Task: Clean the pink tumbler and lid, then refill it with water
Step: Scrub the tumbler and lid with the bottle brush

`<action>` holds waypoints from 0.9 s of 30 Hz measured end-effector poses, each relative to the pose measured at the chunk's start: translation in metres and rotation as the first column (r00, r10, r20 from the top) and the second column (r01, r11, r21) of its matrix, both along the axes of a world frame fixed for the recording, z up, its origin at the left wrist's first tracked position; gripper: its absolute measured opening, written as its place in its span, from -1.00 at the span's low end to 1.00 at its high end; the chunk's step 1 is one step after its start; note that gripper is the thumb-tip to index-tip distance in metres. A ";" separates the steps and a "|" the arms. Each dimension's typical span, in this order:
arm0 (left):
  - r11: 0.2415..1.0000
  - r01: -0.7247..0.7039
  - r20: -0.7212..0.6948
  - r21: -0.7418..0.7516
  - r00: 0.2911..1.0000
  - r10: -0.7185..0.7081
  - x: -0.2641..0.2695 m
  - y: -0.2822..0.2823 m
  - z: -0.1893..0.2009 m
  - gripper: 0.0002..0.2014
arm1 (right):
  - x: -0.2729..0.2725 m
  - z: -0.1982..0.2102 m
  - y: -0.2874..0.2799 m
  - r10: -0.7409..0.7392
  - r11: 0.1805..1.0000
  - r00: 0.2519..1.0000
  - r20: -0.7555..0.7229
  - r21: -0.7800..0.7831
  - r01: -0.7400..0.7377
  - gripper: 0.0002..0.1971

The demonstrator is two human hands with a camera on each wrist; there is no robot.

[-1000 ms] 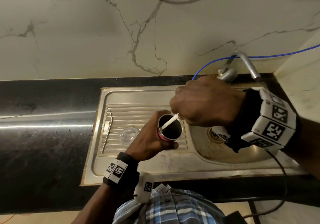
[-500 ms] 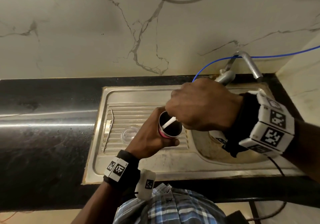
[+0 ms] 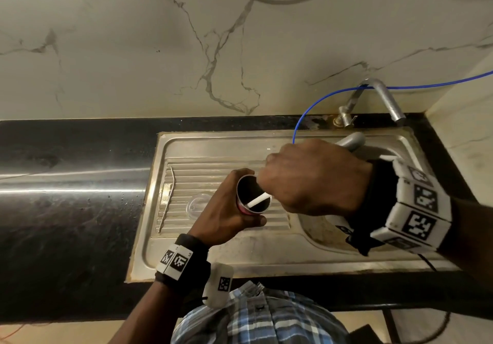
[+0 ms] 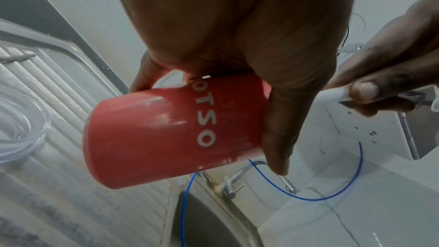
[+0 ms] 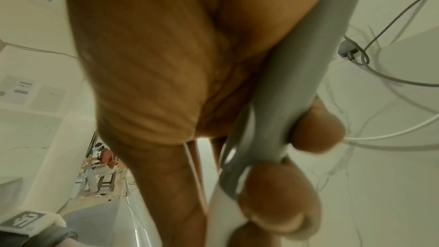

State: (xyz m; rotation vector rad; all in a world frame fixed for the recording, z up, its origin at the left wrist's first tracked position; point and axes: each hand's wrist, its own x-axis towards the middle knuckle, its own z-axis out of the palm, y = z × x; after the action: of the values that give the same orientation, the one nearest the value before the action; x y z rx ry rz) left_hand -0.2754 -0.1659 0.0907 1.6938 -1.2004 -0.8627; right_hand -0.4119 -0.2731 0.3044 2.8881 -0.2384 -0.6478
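Note:
My left hand [image 3: 226,215] grips the pink tumbler [image 3: 249,195] above the sink's ribbed drainboard, its dark mouth facing up. In the left wrist view the tumbler [image 4: 166,129] shows pink with white letters, tilted, held by my left hand [image 4: 237,63]. My right hand [image 3: 312,181] grips a bottle brush with a grey and white handle [image 3: 257,200] whose lower end goes into the tumbler. In the right wrist view the fingers [image 5: 277,200] curl round that handle [image 5: 280,100]. The clear lid [image 3: 198,206] lies on the drainboard, left of the tumbler.
A metal straw [image 3: 167,199] lies at the drainboard's left. The steel sink [image 3: 266,261] has its basin at the right, under my right wrist. The tap [image 3: 384,98] and a blue tube [image 3: 306,114] stand at the back. Black counter [image 3: 66,197] stretches left.
My right hand has shifted a little left and down over the tumbler, pushing the brush handle deeper and at a flatter angle. The left hand keeps hold of the tumbler.

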 end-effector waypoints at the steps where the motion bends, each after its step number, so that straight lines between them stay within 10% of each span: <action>1: 1.000 -0.004 -0.005 -0.002 1.000 0.004 0.000 0.000 0.000 -0.11 | 0.000 -0.002 0.000 -0.002 1.000 1.000 -0.010 0.011 0.002 -0.85; 14: 1.000 0.001 0.029 0.014 1.000 -0.002 0.026 0.005 0.001 -0.11 | -0.010 0.009 -0.026 -0.102 0.994 0.995 0.024 0.053 0.100 -0.60; 27: 0.999 -0.045 0.029 -0.006 0.999 0.045 -0.001 -0.014 0.001 -0.05 | -0.025 -0.044 -0.041 -0.214 0.962 0.977 -0.027 0.167 0.215 -0.82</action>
State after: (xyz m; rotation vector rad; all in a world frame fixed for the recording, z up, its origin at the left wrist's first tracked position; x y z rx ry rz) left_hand -0.2761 -0.1803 0.0914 1.7279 -1.1781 -0.8095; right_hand -0.4364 -0.3137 0.2609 3.0466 -0.5262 -0.7503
